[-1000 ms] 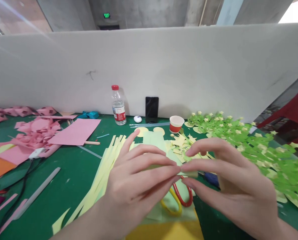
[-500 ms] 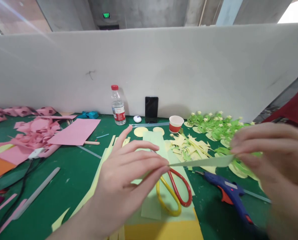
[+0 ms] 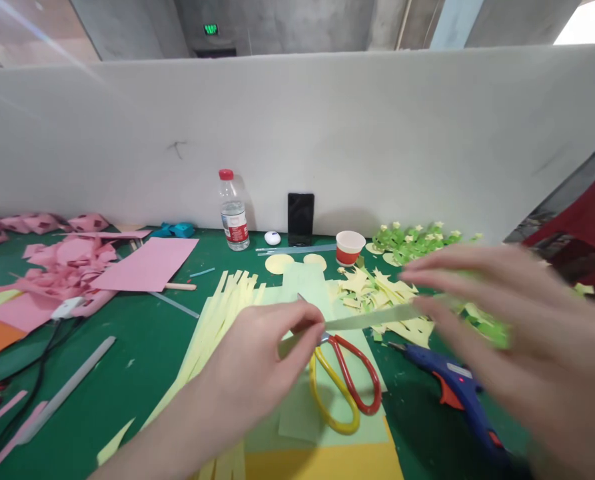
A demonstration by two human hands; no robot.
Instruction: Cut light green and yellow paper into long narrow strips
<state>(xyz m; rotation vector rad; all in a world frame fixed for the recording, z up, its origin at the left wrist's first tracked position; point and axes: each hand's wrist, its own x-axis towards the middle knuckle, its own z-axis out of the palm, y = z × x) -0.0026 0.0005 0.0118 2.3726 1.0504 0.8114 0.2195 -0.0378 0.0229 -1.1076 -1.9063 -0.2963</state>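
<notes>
My left hand [image 3: 257, 360] pinches one end of a pale green paper strip [image 3: 367, 319] above the table. My right hand [image 3: 507, 333], blurred by motion, grips the strip's other end with thumb and fingers, so the strip stretches between both hands. Directly below lie scissors with red and yellow handles [image 3: 342, 387] on light green paper sheets [image 3: 302, 413]. A blue glue gun [image 3: 452, 387] rests under my right hand.
Yellow paper strips [image 3: 217, 320] fan out to the left, yellow scraps [image 3: 377, 290] and green paper flowers [image 3: 417, 243] to the right. A water bottle [image 3: 230, 212], phone [image 3: 300, 217] and paper cup [image 3: 350, 248] stand by the white partition. Pink paper [image 3: 147, 263] lies far left.
My hands, pinched together a second ago, pulled apart and drew the strip out between them. My left hand has since sunk and curled its fingers; my right hand moved slightly back left.
</notes>
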